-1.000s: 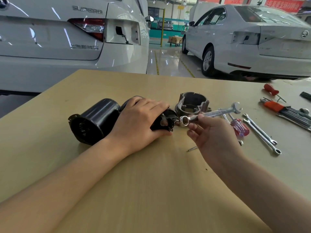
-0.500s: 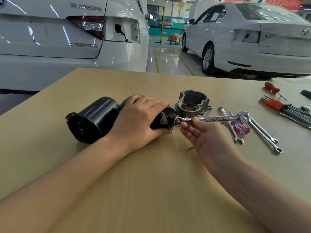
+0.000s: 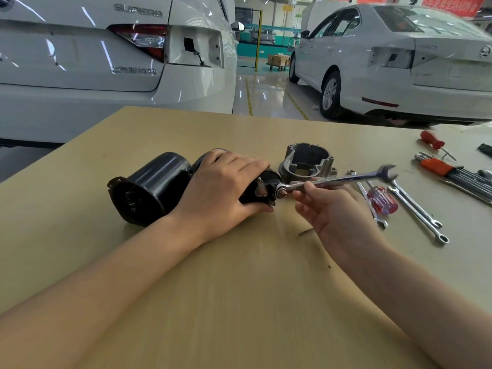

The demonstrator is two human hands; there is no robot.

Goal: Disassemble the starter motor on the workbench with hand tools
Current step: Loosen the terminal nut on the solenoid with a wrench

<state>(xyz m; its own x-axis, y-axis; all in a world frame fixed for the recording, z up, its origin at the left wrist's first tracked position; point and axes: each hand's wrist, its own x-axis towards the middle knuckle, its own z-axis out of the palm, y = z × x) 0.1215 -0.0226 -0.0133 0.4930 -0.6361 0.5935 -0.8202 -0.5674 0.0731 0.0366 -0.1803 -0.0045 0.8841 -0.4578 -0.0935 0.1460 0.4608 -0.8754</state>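
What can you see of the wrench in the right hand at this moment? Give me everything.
The wrench is a shiny silver combination spanner that looks like polished steel. Its ring end sits on a fastener at the end of the starter motor; its open-jaw end, blurred, points right and slightly up, above the workbench. The right hand pinches the shank near the ring end. The left hand presses the motor down. Whether the ring is fully seated cannot be told.
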